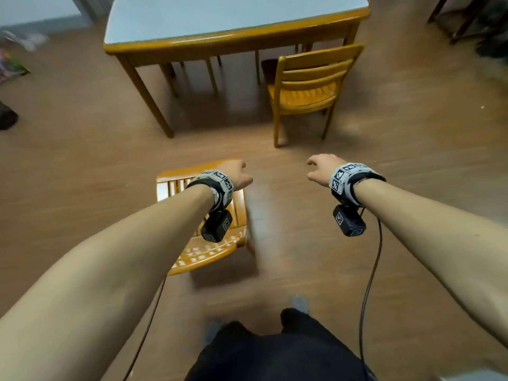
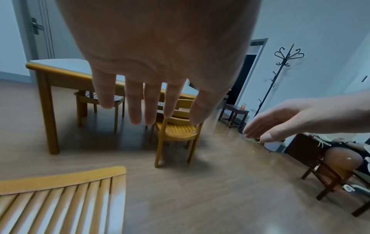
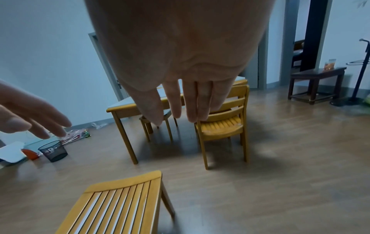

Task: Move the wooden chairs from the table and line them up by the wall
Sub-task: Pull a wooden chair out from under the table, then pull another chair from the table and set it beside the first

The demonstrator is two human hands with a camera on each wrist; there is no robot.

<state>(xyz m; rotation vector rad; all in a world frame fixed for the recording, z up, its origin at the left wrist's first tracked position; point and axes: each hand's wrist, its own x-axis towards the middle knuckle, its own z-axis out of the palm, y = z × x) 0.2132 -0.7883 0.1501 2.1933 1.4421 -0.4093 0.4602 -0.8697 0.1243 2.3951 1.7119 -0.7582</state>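
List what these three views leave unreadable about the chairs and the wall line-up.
- Destination wall: no line-up spot identifiable in any view.
- Near chair: the left hand and its wristband cover part in head view; both wrist views crop it.
- Chairs under the table: mostly hidden, count uncertain.
- Floor clutter: head view, blurred.

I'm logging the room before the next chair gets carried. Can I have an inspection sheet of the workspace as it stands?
Surface: wood-look floor; table top bare where seen.
Job's things: near chair stands apart from the table, below the left arm; far chair stands at the table's right corner; another chair is tucked under the table.
Clutter: mesh bin, papers and packets on the floor by the wall.
Hands: left hand and right hand both empty, fingers relaxed, no grip on anything.
Cables: one cable hangs from each wrist camera.
Surroundings: doors, coat stand, dark side table, dark furniture at right.
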